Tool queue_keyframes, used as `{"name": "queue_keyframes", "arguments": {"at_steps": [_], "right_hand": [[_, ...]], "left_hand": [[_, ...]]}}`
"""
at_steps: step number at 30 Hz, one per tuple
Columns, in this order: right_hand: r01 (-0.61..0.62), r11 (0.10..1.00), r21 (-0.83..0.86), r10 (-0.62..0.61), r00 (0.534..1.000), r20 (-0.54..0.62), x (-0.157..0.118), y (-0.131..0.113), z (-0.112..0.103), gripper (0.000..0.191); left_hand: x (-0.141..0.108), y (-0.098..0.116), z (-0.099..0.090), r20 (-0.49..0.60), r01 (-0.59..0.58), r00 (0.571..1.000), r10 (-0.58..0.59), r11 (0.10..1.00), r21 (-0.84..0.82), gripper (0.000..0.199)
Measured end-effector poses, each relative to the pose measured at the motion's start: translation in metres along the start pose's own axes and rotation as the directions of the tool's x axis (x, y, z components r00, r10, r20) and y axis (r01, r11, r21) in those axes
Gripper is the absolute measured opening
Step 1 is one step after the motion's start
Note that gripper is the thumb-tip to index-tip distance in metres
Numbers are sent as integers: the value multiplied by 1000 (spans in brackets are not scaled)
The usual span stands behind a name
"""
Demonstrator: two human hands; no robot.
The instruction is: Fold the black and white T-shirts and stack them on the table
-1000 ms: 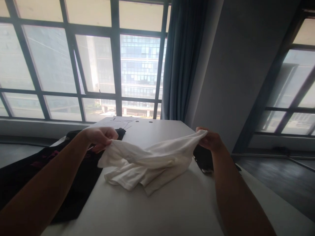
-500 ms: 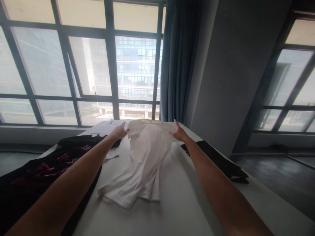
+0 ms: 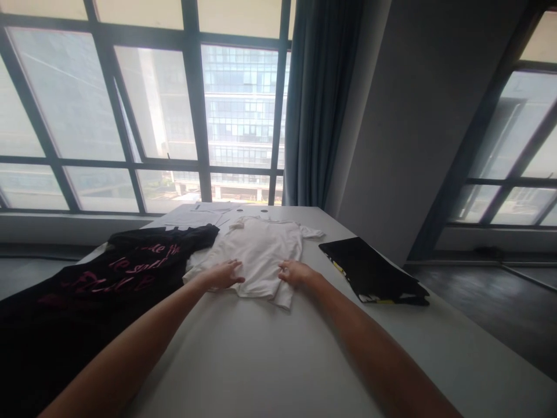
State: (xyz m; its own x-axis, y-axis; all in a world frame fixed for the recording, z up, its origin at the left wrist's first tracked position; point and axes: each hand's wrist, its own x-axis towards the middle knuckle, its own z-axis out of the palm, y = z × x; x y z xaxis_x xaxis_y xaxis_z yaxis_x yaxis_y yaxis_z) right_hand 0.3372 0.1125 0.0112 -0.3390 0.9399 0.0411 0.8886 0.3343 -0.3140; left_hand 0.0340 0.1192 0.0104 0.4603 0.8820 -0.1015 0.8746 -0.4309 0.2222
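A white T-shirt point(image 3: 265, 249) lies spread and slightly wrinkled on the white table point(image 3: 261, 360), its collar toward the window and its hem toward me. My left hand point(image 3: 224, 274) rests on the lower left part of the shirt, thumb and fingers apart. At the lower right side, my right hand point(image 3: 296, 273) touches the fabric near the hem with its fingers loosely bent and parted. Neither hand appears to grip the cloth.
Left of the shirt lies a black garment point(image 3: 143, 261) with pink lettering. A folded black garment point(image 3: 369, 270) with yellow and white marks is on the right. Paper sheets point(image 3: 195, 216) lie at the far left, below the window; a dark curtain point(image 3: 311, 116) hangs behind.
The white T-shirt, held up by its shoulders before, now lies flat on the table. Both hands have let go of the shoulders and come back toward me, to the hem.
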Motion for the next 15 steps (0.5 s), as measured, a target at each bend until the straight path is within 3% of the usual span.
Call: {"name": "queue_keyframes", "arguments": {"at_steps": [7,11,15], "right_hand": [[-132,990,50,130,991,37,-34,51,-14,64],[-191,981,21,190,981,49,-51,68,-21,58],[-291,957,-17,291,956,32,-59,68,-28,53]], "left_hand": [[-36,-5,12,14,43,999,-44,998,50,86],[-58,13,10,31,5,999,-8,996,87,85],[-76,39,-3,15,-121,993,120,986,116,75]]}}
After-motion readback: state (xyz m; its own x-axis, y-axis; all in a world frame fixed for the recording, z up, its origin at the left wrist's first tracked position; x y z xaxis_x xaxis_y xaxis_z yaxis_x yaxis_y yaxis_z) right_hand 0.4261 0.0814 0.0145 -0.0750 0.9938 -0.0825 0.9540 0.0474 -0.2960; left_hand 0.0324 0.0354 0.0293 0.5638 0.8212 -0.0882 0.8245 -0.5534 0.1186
